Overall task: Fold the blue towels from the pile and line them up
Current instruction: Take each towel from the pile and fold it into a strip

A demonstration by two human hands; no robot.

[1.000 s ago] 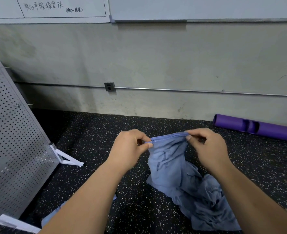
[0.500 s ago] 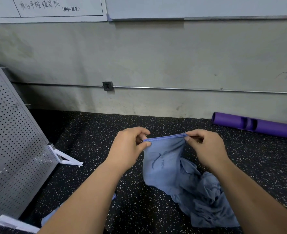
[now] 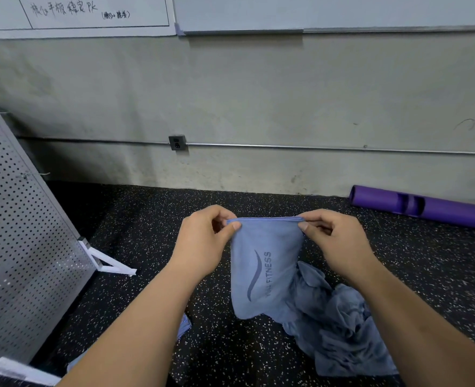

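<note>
A blue towel (image 3: 264,275) with a printed logo hangs in the air in front of me, above the speckled black floor. My left hand (image 3: 202,244) pinches its upper left corner between thumb and fingers. My right hand (image 3: 334,241) pinches the upper right corner, so the top edge is stretched taut between them. Below and to the right lies the crumpled pile of blue towels (image 3: 345,336) on the floor. Another bit of blue towel (image 3: 184,326) peeks out from under my left forearm.
A perforated metal panel (image 3: 21,247) on white feet leans at the left. A purple roll (image 3: 426,208) lies along the concrete wall at the far right. A pipe with an outlet box (image 3: 177,142) runs along the wall.
The towel has come up off the pile and hangs flatter, with its logo now facing me. My hands have drawn a little farther apart along its top edge.
</note>
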